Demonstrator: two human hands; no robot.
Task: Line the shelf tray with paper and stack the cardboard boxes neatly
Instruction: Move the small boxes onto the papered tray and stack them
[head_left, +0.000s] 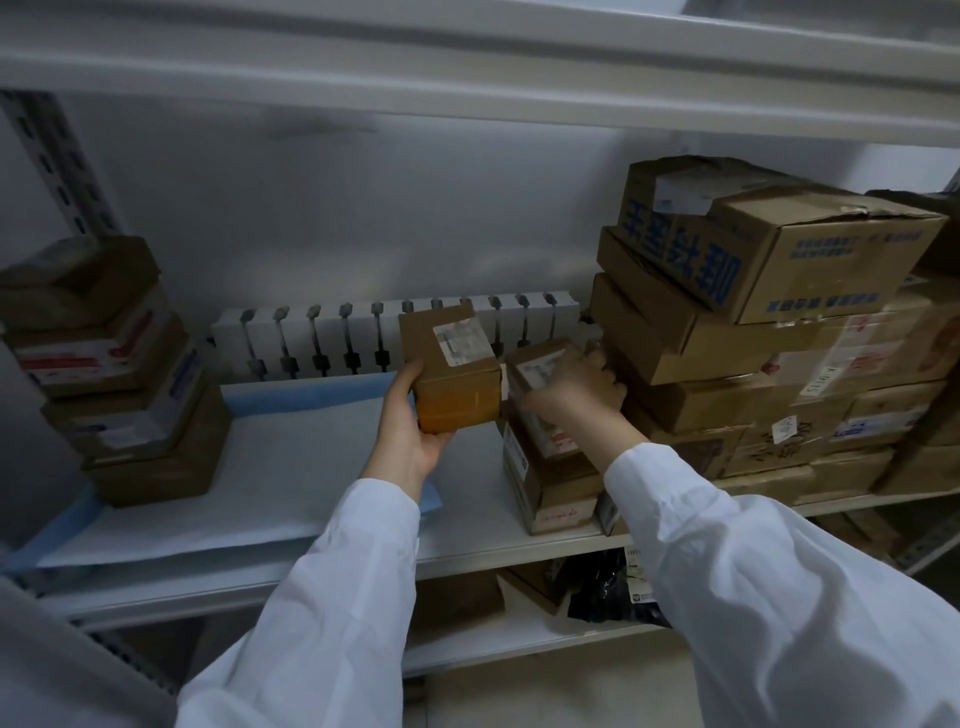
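Note:
A white shelf tray (467, 540) carries a pale sheet of paper (249, 467) with blue edges over its left and middle part. My left hand (410, 421) grips a small labelled cardboard box (452, 364) from below and the side, lifted above the paper. My right hand (576, 389) holds a second small box (535, 364) on top of a short stack of boxes (550, 478). A stack of several boxes (119, 374) stands on the paper at the left.
A tall, uneven pile of larger cardboard boxes (753, 322) fills the right of the shelf. A white ribbed rack (322, 338) stands against the back wall. Another shelf (467, 67) hangs close above. Below, a lower shelf holds boxes and a dark bag (602, 592).

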